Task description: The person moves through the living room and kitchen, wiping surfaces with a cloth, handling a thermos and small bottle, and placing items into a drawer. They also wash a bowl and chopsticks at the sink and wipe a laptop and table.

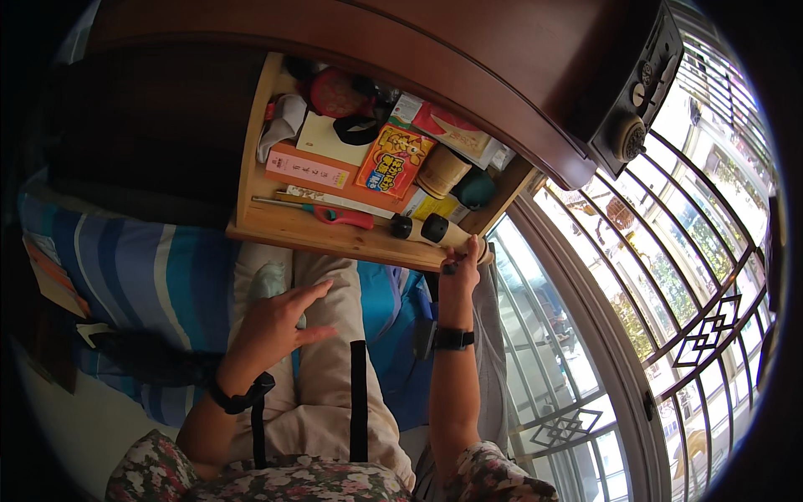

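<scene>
An open wooden drawer point(389, 248) juts out over my lap. My right hand point(461, 267) grips its front edge at the right corner, fingertips close to a beige cylinder with a black cap point(437, 229). Above my legs, my left hand point(276, 329) hangs empty with thumb and fingers apart. Along the drawer's front lies a red long-necked lighter point(344, 217). Behind it are a pink printed packet point(307, 169), an orange cartoon packet point(396, 161), a bamboo-like cup point(443, 170) and a dark green round object point(474, 188).
A reddish-brown wooden tabletop point(401, 37) overhangs the drawer. A dark device with knobs point(633, 106) stands at its right end. Right of me is a window with metal bars point(677, 295). Blue striped fabric point(132, 276) covers the seat at left.
</scene>
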Tool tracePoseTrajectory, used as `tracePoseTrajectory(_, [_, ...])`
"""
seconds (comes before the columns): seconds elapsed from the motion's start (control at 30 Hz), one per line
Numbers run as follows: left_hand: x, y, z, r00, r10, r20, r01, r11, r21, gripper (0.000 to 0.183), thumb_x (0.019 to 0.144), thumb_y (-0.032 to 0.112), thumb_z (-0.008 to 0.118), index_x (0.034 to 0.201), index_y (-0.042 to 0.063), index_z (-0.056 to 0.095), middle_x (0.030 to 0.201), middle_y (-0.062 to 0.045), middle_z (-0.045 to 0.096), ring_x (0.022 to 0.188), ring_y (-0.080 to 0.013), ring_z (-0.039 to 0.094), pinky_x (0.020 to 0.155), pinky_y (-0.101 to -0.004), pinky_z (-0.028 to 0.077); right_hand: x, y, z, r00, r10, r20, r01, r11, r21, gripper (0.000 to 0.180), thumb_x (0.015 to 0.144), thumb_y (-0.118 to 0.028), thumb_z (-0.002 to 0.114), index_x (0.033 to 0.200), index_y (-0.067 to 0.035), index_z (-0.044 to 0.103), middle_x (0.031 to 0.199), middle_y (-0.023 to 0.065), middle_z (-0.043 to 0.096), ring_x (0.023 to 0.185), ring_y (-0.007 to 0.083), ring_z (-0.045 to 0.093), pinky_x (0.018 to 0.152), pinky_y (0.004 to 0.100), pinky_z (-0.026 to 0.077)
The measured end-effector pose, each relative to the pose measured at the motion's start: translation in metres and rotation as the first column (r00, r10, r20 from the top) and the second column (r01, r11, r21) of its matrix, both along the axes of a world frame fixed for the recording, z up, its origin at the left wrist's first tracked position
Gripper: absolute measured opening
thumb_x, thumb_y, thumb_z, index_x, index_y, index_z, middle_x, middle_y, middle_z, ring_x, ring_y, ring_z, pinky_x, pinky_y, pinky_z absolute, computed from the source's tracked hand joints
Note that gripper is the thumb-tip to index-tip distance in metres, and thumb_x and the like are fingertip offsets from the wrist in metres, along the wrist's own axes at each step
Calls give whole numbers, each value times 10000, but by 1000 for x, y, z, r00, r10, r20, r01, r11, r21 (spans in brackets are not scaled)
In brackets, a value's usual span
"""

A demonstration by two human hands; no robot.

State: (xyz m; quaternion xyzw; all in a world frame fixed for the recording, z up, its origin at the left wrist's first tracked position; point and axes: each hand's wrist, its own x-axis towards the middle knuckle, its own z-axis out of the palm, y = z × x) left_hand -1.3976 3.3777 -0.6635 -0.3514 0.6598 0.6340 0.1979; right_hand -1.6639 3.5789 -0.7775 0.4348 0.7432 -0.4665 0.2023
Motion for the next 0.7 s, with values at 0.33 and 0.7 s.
tracePoseTrajectory(0.33, [-6,-1,-2,995,-4,96,-2,998,57,565,816,312,793,1315,127,603,1136,-39,715,922,-229,705,745,-327,554,-16,26,-69,946,94,309,-52,988,-143,454,886,-362,754,1117,-6,595,865,109,638,694,158,597,480,187,424])
tracePoseTrajectory(0.7, [57,49,-114,647,327,688,-650,709,275,482,869,106,739,1305,-11,568,1090,-132,710,991,-199,678,819,-299,540,-8,-18,-9,920,252,302,108,577,-810,376,1001,-194,449,1291,34,521,1011,114,589,921,261,567,883,374,463])
